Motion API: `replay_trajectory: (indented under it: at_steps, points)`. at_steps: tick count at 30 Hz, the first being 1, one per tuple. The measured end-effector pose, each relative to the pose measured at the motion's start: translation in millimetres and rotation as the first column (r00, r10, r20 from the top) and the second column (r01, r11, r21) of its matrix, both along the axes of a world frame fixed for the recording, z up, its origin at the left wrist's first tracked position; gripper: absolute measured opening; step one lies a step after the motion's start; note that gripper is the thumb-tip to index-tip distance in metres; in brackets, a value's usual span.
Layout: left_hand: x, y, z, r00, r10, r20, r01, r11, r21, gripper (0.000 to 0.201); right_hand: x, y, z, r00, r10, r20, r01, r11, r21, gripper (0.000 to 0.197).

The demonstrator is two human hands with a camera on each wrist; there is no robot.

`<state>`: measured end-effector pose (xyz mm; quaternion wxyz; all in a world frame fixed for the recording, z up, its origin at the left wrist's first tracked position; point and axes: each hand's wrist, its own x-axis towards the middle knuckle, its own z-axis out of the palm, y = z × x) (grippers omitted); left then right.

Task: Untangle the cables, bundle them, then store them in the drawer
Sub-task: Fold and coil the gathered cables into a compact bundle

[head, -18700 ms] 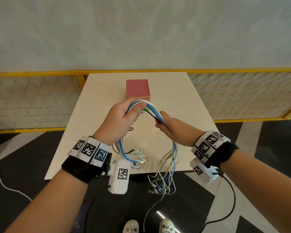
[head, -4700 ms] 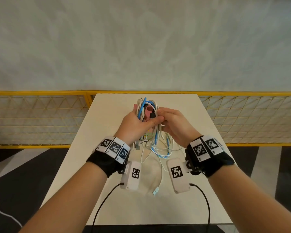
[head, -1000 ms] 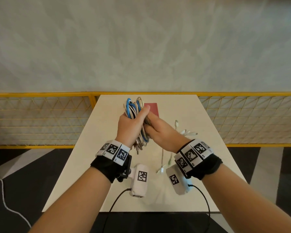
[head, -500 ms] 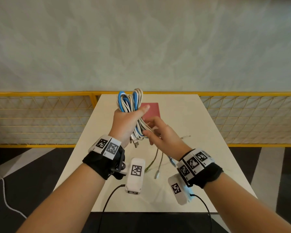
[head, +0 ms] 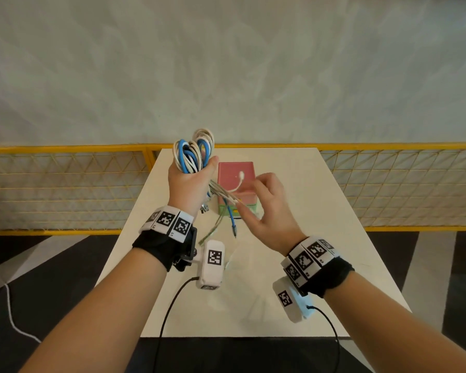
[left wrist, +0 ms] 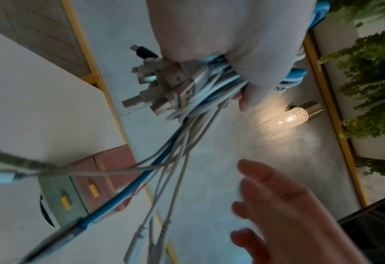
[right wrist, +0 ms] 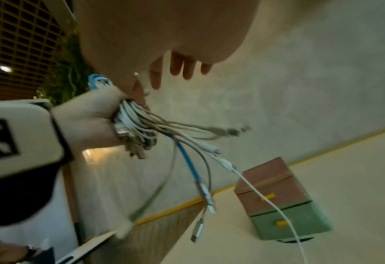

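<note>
My left hand (head: 189, 184) is raised over the table and grips a coiled bundle of white and blue cables (head: 193, 157). The loops stick up above the fist and the plugs poke out below (left wrist: 155, 84). Several loose cable ends (head: 228, 216) hang from the fist toward the table, also seen in the right wrist view (right wrist: 191, 169). My right hand (head: 267, 208) hovers just right of these ends with its fingers (left wrist: 277, 205) spread and relaxed, holding nothing. Behind the hands stands the small drawer box (head: 226, 170), pink on top and green below, with yellow handles (right wrist: 268, 196); both drawers look closed.
The cream table (head: 293, 251) is bordered by a yellow mesh railing (head: 65, 149) on three sides. A grey wall rises behind it. A lit lamp (left wrist: 288, 117) and green plants (left wrist: 372, 71) appear in the left wrist view. Wrist camera leads trail off the table's near edge.
My right hand has come off the cables, moved right and down, and opened its fingers. The left hand has lifted the bundle slightly, and the loose ends swing below it.
</note>
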<state>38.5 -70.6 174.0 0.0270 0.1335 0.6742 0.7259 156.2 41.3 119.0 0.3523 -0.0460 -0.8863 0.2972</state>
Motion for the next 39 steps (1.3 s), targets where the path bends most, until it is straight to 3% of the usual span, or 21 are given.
replay_trajectory:
  at_steps: [1,2,3,5,7,10,12,13,16,19,20,24,27,31,33,39]
  points:
    - [2.1,1.8,0.1,1.000,0.002,-0.009,-0.002,1.000,0.004,0.018,-4.8,-3.7,3.7,0.998,0.049,0.048,-0.042,0.989,-0.144,0.024]
    - [4.4,3.4,0.3,1.000,-0.002,-0.017,0.002,1.000,0.001,0.019,-9.7,-8.5,6.7,0.982,0.107,0.154,-0.053,0.946,-0.320,0.039]
    - [6.6,5.0,-0.3,1.000,-0.011,-0.027,0.011,1.000,-0.008,0.020,-14.5,-13.4,8.0,0.944,0.182,0.276,-0.030,0.877,-0.479,0.055]
    - [12.3,6.6,-1.9,0.998,-0.048,-0.044,0.047,0.998,-0.029,0.023,-24.0,-18.8,8.9,0.853,0.325,0.410,0.105,0.662,-0.743,0.075]
    - [19.0,5.9,-4.1,0.993,-0.111,-0.044,0.108,0.993,-0.051,0.024,-32.4,-18.8,7.4,0.850,0.405,0.338,0.197,0.351,-0.915,0.072]
    - [25.4,0.4,-9.4,0.980,-0.196,-0.017,0.194,0.977,-0.089,0.017,-41.3,-12.1,7.5,0.923,0.378,0.071,0.096,-0.048,-0.994,0.045]
    - [28.5,-5.1,-13.4,0.969,-0.247,-0.005,0.245,0.963,-0.110,0.013,-46.3,-3.1,6.2,0.944,0.330,0.008,0.085,-0.219,-0.972,0.030]
    - [29.2,-8.3,-15.0,0.963,-0.271,0.008,0.270,0.955,-0.124,0.011,-47.1,0.9,6.1,0.952,0.303,0.040,0.123,-0.261,-0.957,0.027]
    - [33.3,-20.1,-15.6,0.921,-0.386,0.050,0.389,0.907,-0.162,0.007,-49.3,20.0,-2.8,0.962,0.205,0.179,0.229,-0.258,-0.939,0.026]
    - [33.5,-24.5,-18.4,0.873,-0.484,0.060,0.483,0.842,-0.241,0.021,-40.0,18.9,0.8,0.986,0.083,0.143,0.160,-0.277,-0.948,0.035]
    - [34.0,-24.3,-19.9,0.863,-0.497,0.087,0.502,0.827,-0.252,0.026,-37.1,15.7,3.0,0.992,0.058,0.112,0.122,-0.216,-0.969,0.034]
    - [37.8,-18.5,-24.6,0.869,-0.460,0.183,0.495,0.825,-0.273,0.023,-34.0,-0.1,8.3,0.987,-0.057,0.149,0.157,0.212,-0.965,0.025]
    - [41.9,-13.4,-28.8,0.908,-0.396,0.140,0.419,0.874,-0.245,0.008,-32.8,-6.6,15.1,0.994,-0.040,0.102,0.109,0.306,-0.946,0.023]
    - [48.5,-8.7,-31.8,0.904,-0.412,0.117,0.427,0.890,-0.162,0.017,-32.1,-9.9,23.2,0.996,0.067,0.053,0.032,0.286,-0.958,0.021]
    - [51.9,-5.8,-32.1,0.898,-0.429,0.095,0.439,0.884,-0.161,0.023,-31.1,-11.2,26.7,0.992,0.124,-0.005,-0.029,0.195,-0.980,0.028]
    - [46.7,-0.3,-31.5,0.907,-0.417,0.061,0.416,0.862,-0.291,0.031,-21.2,-13.6,33.4,0.971,0.196,-0.133,-0.128,-0.038,-0.991,0.026]
